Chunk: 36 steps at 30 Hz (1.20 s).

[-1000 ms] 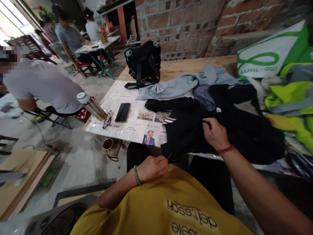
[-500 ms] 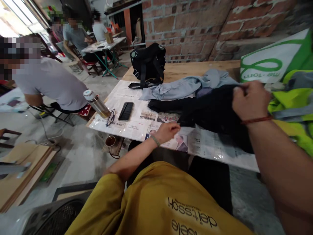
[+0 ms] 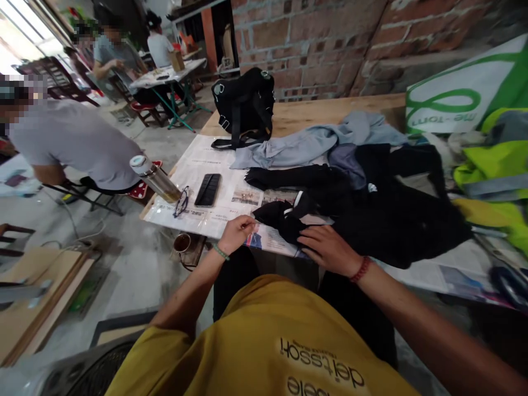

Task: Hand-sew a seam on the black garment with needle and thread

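A black garment (image 3: 396,220) lies spread and rumpled on the newspaper-covered table, a small white mark on it. Its near left end is bunched up, with white edging showing. My left hand (image 3: 238,233) pinches the tip of this bunched black cloth at the table's front edge. My right hand (image 3: 330,250) rests palm down on the garment's near edge, its fingers stretched over the cloth and slightly apart. Behind lie a light grey-blue garment (image 3: 289,149) and a darker grey-purple piece of cloth (image 3: 348,162).
A black phone-sized case (image 3: 207,190), glasses (image 3: 181,202) and a steel flask (image 3: 154,179) stand or lie at the left. A black bag (image 3: 243,104) sits behind. At right are a white-green bag (image 3: 449,93), yellow-green clothing (image 3: 495,165) and scissors (image 3: 509,283). A person sits at left.
My right hand has come down and left from the garment's far right side to its near edge. The black garment now lies flatter. My left hand has shifted left and pinches its end.
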Each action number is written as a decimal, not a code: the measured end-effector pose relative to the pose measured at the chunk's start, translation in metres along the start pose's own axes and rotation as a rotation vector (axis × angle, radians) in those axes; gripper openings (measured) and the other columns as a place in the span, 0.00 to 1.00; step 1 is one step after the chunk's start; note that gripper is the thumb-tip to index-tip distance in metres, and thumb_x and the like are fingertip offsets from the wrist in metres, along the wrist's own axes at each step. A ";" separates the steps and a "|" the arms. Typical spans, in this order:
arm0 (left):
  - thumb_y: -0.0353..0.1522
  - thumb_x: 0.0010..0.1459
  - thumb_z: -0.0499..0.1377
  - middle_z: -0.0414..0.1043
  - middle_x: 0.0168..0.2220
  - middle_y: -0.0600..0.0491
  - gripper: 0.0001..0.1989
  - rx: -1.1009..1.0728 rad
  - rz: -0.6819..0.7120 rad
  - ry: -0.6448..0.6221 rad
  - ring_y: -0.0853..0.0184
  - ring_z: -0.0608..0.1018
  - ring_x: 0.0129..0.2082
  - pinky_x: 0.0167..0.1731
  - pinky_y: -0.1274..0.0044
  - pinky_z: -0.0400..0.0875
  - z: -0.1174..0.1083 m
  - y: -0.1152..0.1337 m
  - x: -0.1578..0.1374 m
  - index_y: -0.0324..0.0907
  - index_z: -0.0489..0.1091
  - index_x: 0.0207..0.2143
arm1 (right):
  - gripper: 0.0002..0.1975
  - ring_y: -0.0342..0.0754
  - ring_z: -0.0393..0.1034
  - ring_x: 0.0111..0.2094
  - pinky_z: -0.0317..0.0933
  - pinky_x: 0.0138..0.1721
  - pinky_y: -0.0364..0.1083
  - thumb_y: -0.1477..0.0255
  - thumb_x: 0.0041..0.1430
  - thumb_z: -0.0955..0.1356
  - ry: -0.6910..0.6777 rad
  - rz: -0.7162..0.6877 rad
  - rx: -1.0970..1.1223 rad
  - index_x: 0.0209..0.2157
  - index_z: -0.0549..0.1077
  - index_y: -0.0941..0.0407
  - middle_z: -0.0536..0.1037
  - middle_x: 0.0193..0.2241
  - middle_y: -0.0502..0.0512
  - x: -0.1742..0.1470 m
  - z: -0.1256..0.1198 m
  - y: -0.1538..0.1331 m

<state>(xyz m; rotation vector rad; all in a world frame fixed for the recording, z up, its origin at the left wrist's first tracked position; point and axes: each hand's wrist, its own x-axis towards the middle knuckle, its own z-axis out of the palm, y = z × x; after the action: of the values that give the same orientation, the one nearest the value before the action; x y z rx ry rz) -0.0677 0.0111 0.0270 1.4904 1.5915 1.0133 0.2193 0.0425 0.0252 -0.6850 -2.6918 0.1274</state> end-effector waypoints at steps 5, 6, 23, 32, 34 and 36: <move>0.36 0.52 0.59 0.66 0.21 0.58 0.13 -0.228 -0.202 -0.087 0.76 0.67 0.16 0.13 0.85 0.58 0.003 -0.003 -0.014 0.36 0.68 0.38 | 0.16 0.53 0.67 0.46 0.56 0.46 0.53 0.65 0.59 0.63 0.053 0.170 -0.044 0.47 0.70 0.54 0.75 0.45 0.58 -0.010 -0.009 0.013; 0.35 0.53 0.58 0.67 0.21 0.57 0.13 -0.197 -0.193 -0.090 0.76 0.68 0.16 0.14 0.85 0.59 0.004 -0.005 -0.014 0.36 0.68 0.39 | 0.15 0.53 0.68 0.45 0.55 0.45 0.52 0.65 0.59 0.63 0.046 0.201 -0.061 0.46 0.70 0.54 0.76 0.43 0.58 -0.012 -0.012 0.017; 0.28 0.62 0.45 0.71 0.36 0.49 0.12 1.009 0.131 -0.087 0.67 0.74 0.35 0.35 0.78 0.68 -0.040 -0.029 -0.062 0.41 0.68 0.38 | 0.13 0.52 0.64 0.37 0.56 0.39 0.49 0.62 0.59 0.63 -0.025 0.198 -0.133 0.35 0.72 0.57 0.74 0.34 0.58 -0.031 0.007 0.040; 0.29 0.59 0.48 0.70 0.39 0.50 0.13 1.213 0.035 -0.286 0.63 0.75 0.32 0.27 0.76 0.64 -0.038 0.004 -0.046 0.45 0.68 0.43 | 0.15 0.50 0.65 0.34 0.58 0.37 0.48 0.60 0.59 0.62 0.022 0.193 -0.103 0.31 0.72 0.57 0.73 0.30 0.58 -0.041 0.004 0.051; 0.30 0.59 0.47 0.70 0.38 0.50 0.13 1.213 0.017 -0.262 0.63 0.75 0.33 0.27 0.76 0.63 -0.041 0.008 -0.042 0.45 0.69 0.41 | 0.16 0.50 0.65 0.34 0.59 0.38 0.48 0.60 0.60 0.62 0.019 0.196 -0.097 0.31 0.72 0.57 0.73 0.30 0.58 -0.044 0.003 0.053; 0.30 0.60 0.47 0.70 0.38 0.51 0.13 1.211 0.009 -0.227 0.63 0.76 0.32 0.27 0.76 0.63 -0.045 0.007 -0.040 0.45 0.70 0.41 | 0.16 0.51 0.66 0.35 0.60 0.39 0.49 0.59 0.60 0.62 0.020 0.202 -0.092 0.32 0.73 0.57 0.73 0.31 0.59 -0.046 0.003 0.055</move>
<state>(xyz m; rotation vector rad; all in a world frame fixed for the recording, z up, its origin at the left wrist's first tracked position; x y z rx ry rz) -0.1020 -0.0321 0.0526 2.2228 2.1171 -0.2774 0.2802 0.0691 -0.0022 -0.9809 -2.6175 0.0479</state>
